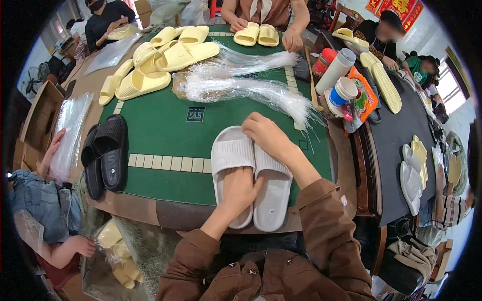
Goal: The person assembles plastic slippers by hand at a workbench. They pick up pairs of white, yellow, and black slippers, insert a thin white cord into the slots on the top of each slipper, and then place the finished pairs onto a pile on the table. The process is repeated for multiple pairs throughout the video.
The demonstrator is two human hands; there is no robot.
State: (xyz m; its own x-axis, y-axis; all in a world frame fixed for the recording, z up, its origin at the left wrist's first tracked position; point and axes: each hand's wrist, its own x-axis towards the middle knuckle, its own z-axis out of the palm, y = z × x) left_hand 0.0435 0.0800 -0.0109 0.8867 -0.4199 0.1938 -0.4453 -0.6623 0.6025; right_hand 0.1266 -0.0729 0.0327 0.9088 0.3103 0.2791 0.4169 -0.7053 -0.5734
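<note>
Head view: two grey slippers (pixel 271 203) lie paired on the green mat (pixel 165 120), no wrapping seen on them; the left hand (pixel 237 189) reaches under one strap (pixel 232 153), its hidden fingers impossible to judge; the right hand (pixel 267 134) bends its fingers over the other's toe, grip unclear; clear strands (pixel 236 90) and yellow slippers (pixel 143 84) lie beyond; a co-worker (pixel 273 12) is opposite.

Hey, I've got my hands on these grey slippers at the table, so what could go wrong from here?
The grey slippers have their heels at the near edge of the table, so a pull toward the body might tip them off. The left hand reaches under one strap and could catch there. The loose clear strands fan out just beyond the right hand, which might snag or scatter them.
</note>
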